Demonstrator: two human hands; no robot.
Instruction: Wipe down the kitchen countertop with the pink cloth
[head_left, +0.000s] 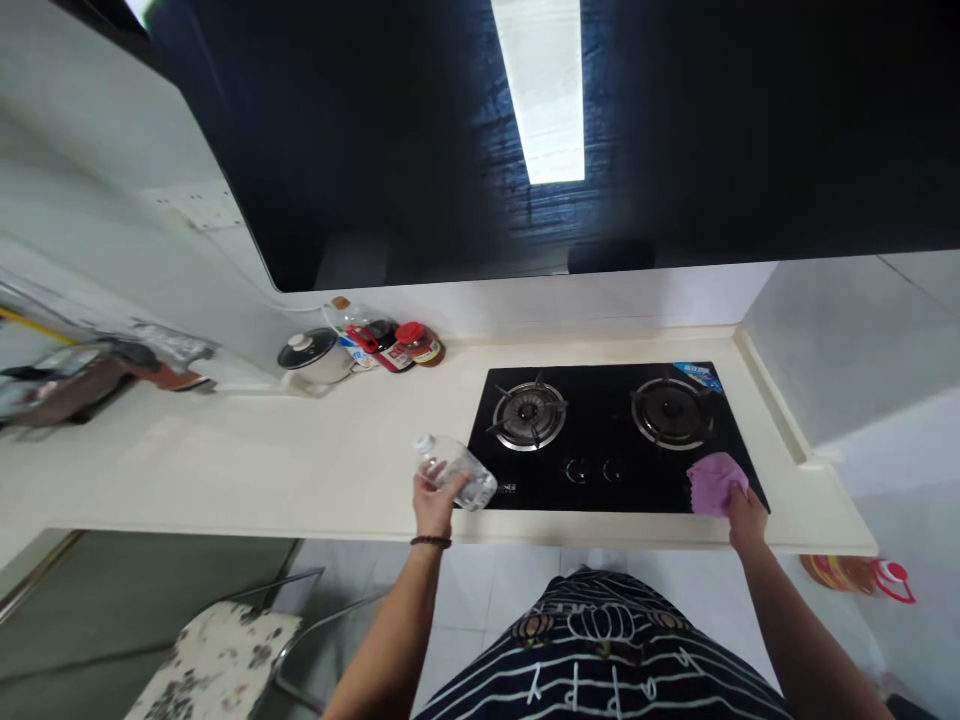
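Note:
My left hand (435, 503) is closed around a clear plastic bottle (466, 475) with a white cap. The bottle tilts to the left over the counter, beside the front left corner of the black gas stove (592, 420). A pink cloth (714, 482) is gripped in my right hand (747, 518), at the stove's front right corner. The left burner (529, 412) and right burner (671, 410) lie beyond my hands, with two knobs between them near the front.
Jars with red lids (421, 343) and a small pot with a glass lid (315, 358) stand at the back left. A big black range hood (420, 150) hangs above. Below the counter are a patterned chair (217, 660) and an oil bottle (847, 573).

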